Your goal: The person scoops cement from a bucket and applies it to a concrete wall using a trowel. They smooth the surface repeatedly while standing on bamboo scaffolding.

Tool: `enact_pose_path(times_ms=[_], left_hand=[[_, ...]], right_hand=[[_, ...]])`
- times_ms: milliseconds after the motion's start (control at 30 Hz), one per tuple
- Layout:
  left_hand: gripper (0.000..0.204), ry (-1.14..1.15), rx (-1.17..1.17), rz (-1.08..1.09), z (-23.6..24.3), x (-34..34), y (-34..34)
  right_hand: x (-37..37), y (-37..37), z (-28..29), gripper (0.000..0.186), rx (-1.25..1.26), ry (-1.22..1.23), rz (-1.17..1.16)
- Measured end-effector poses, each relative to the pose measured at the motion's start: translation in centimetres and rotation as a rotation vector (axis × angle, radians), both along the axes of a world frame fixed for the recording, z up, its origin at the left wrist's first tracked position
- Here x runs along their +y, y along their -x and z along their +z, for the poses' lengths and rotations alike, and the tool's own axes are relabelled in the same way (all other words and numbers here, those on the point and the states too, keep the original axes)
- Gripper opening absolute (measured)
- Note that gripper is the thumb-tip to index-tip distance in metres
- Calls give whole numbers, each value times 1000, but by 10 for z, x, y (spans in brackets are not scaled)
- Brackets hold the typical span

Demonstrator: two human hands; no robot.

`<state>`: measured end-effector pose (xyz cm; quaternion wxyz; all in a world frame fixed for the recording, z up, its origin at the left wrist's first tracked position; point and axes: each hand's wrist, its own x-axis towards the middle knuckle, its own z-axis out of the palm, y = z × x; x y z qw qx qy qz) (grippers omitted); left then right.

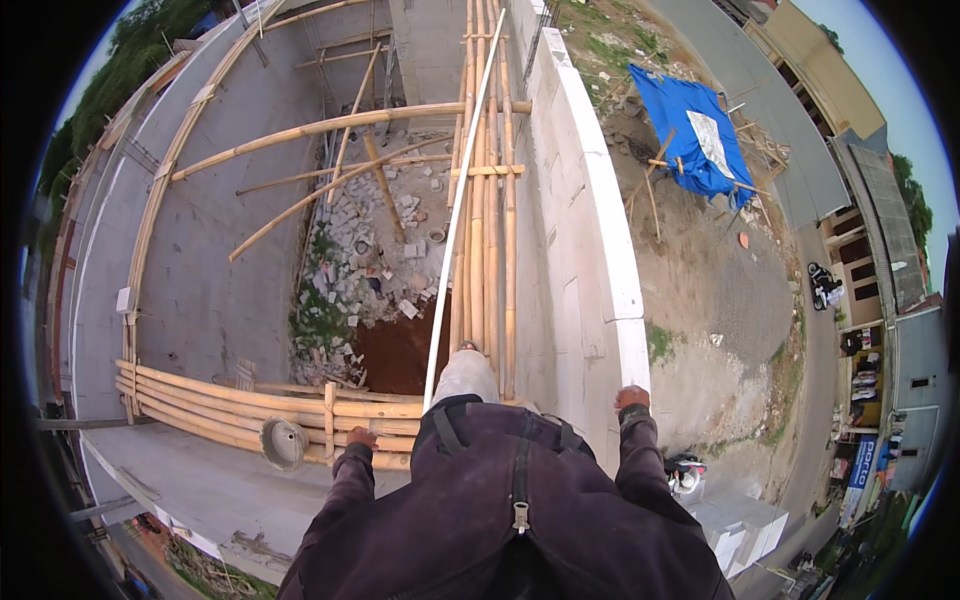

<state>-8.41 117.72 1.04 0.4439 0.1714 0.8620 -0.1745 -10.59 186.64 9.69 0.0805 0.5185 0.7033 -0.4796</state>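
We stand high on a bamboo scaffold walkway (487, 250) that runs ahead between our hands, hard against the white block wall (585, 200). Our right hand (631, 398) rests on the top of that wall, fingers curled over its edge as if to steady us, though we cannot tell how firmly it grips. Our left hand (361, 438) lies closed on the bundle of bamboo poles (250, 405) lashed crosswise to our left, likely a brace for balance. A long white pipe (460, 210) slants away from just ahead of our knee (468, 372), laid along the walkway. Just left of the left hand a grey bucket (283, 441) sits on the concrete ledge (200, 490). Far beyond the right hand a blue tarpaulin (695, 130) covers stakes on the ground
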Motion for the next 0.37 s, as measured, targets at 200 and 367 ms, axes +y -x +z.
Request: enact_pose_path(times_ms=[200,367], left_hand=[[26,-29,-93,93,-24,43,25],[33,-55,-76,240,-37,94,80]], right_hand=[[19,114,-16,11,-37,-88,237],[60,217,-14,30,-423,-805,1448]])
